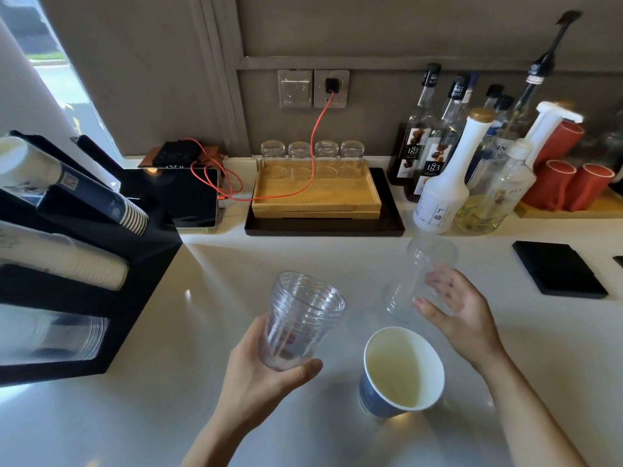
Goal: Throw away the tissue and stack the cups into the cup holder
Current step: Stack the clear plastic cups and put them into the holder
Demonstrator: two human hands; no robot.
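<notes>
My left hand (266,375) grips a stack of several clear plastic cups (301,318), held upright above the white counter. My right hand (462,315) is curled around a single clear plastic cup (421,274) that is upside down, its rim near the counter. A blue paper cup (399,372) with a pale inside stands tilted between my two arms. The black cup holder (145,264) sits at the left, with paper cups in its upper slots and clear cups (67,338) in the lowest slot. No tissue is in view.
A wooden tray (317,200) with upturned glasses sits on a black tray at the back. Syrup bottles (441,183) and red cups (573,183) crowd the back right. A tablet (188,197) with a red cable and a black pad (559,271) lie on the counter.
</notes>
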